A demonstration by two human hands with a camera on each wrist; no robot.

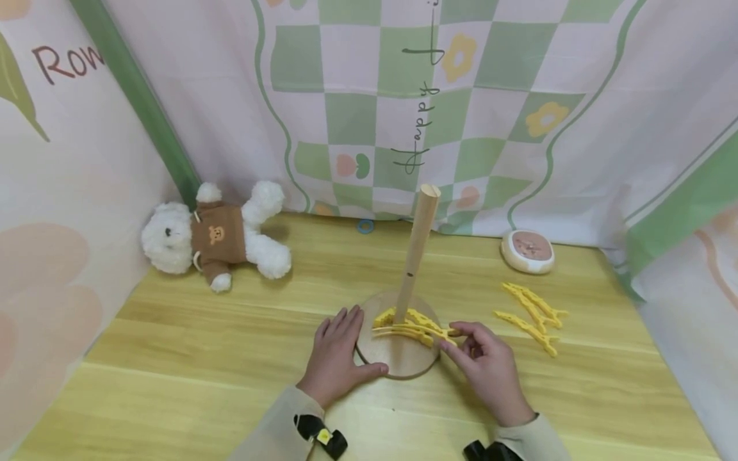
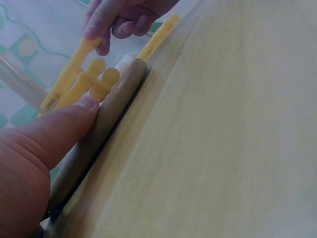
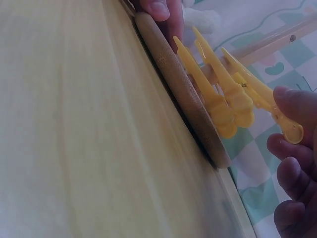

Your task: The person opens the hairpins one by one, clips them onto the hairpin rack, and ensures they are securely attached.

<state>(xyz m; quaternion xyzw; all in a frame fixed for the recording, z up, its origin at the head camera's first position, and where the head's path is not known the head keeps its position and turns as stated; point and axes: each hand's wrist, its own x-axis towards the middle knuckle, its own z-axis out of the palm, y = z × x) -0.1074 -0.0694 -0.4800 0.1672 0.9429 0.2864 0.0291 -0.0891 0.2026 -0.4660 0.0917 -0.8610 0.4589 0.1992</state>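
A round wooden base (image 1: 398, 366) carries an upright wooden post (image 1: 419, 243). My left hand (image 1: 340, 358) rests on its left and front edge, fingers straight; the left thumb (image 2: 74, 121) lies by the rim. Thumb and forefinger of my right hand (image 1: 487, 368) pinch the end of a slim yellow plastic clip-like piece (image 3: 257, 94), held beside the post above similar pieces. Those yellow pieces (image 3: 210, 106) are on the base around the post's foot; in the head view they overlap, so how they fit together is hard to tell.
More yellow pieces (image 1: 527, 326) lie on the table right of my right hand. At the back right stands a small round-cornered clock (image 1: 529, 251). A white plush toy (image 1: 221, 234) in a brown top lies back left. A blue ring (image 1: 366, 226) sits near the curtain (image 1: 352, 118).
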